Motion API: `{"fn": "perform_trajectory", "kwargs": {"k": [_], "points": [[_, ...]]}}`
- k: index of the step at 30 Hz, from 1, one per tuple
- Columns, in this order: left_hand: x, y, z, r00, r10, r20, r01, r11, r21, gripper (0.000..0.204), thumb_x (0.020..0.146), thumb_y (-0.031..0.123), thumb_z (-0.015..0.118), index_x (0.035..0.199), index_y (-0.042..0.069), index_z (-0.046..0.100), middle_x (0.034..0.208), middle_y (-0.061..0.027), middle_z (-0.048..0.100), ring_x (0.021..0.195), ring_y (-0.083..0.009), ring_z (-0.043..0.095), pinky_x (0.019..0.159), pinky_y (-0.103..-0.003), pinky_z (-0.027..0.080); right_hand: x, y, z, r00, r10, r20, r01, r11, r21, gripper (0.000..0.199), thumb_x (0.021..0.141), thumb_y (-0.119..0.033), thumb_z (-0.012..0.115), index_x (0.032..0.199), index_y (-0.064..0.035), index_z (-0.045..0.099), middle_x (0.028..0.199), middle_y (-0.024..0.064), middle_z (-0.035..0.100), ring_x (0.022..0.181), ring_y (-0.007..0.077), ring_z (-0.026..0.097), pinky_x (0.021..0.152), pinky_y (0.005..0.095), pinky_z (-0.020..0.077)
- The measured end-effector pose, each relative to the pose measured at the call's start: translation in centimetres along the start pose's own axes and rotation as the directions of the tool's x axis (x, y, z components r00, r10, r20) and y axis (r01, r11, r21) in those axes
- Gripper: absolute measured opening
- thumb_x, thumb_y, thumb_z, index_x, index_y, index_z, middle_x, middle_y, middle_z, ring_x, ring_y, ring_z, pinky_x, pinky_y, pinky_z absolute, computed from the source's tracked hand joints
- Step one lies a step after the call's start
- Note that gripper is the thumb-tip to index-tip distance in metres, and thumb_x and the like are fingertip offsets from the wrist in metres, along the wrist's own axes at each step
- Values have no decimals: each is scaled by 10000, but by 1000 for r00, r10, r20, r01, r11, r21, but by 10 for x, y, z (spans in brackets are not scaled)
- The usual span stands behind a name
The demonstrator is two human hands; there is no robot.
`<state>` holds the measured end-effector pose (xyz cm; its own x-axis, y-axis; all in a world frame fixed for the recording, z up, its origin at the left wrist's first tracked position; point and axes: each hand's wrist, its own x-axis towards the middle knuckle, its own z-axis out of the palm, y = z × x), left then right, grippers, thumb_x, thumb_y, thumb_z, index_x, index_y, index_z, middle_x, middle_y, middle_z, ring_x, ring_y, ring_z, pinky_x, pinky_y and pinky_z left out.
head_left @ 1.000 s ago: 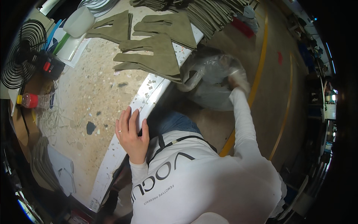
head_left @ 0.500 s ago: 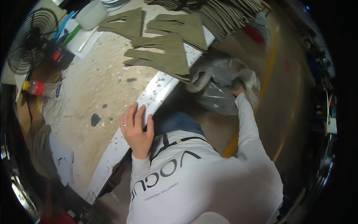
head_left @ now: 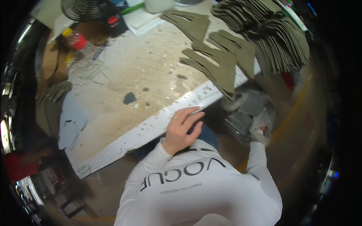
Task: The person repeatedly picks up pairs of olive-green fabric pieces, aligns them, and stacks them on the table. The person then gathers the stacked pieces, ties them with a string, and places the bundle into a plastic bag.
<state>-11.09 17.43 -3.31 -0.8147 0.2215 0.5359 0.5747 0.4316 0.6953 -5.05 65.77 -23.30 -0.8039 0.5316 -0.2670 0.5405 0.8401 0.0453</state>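
Below the white front edge of the speckled work surface (head_left: 124,98), right hand (head_left: 260,130) now sunk deeper into the crinkled clear plastic bag (head_left: 245,113) hanging under the overhang, closed on its film. Left hand (head_left: 183,130) unchanged, fingers spread flat against the edge, holding nothing. Flat olive-green glove-shaped felt cut-outs (head_left: 222,64) lying loose above, more fanned in a thick overlapping stack (head_left: 279,41); matte, soft-edged, thin

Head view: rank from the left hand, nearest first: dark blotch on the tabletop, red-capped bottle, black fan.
From the left hand, resting on the table's white front edge:
1. Dark blotch on the speckled tabletop, up-left of the hand.
2. Clear bottle with a red cap, far left corner area.
3. Round black wire-guard fan, top edge, just beyond the bottle.
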Motion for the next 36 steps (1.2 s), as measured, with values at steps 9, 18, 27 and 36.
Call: {"fn": "perform_trajectory", "kwargs": {"k": [9,18,27,36], "points": [[21,-62,186,476,-526,705,866,421,-270,1263,739,673,714,1545,0,11,1601,-203,147,1492,-288,120,1187,-352,162,-18,7,3,996,88,-16,-86,990,110,664,783,-438,745,1236,26,604,1173,194,664,1060,338,645,918,386,505],[20,-127,253,735,-436,519,657,265,-706,332,895,198,702,1175,36,629,1117,-55,645,1002,-159,633,949,-346,478,-27,24,-45,979,186,-80,-144,918,371,671,776,-436,754,1224,41,605,1151,185,675,1030,329,658,898,382,521],[14,-146,251,645,-539,543,573,-129,-809,184,908,119,637,1066,28,617,930,-50,626,770,-158,592,713,-329,517,-47,-10,-189,981,187,45,-161,675,720,562,792,-416,750,1144,10,648,977,99,709,848,169,694,686,302,567],[37,-54,183,198,-139,970,754,-611,-241,153,986,128,481,908,79,603,629,59,475,453,-37,338,417,-170,317,-43,15,-163,950,-310,45,-135,-277,951,514,896,-381,664,1255,-23,576,1145,107,658,1013,196,647,851,345,552]]}}
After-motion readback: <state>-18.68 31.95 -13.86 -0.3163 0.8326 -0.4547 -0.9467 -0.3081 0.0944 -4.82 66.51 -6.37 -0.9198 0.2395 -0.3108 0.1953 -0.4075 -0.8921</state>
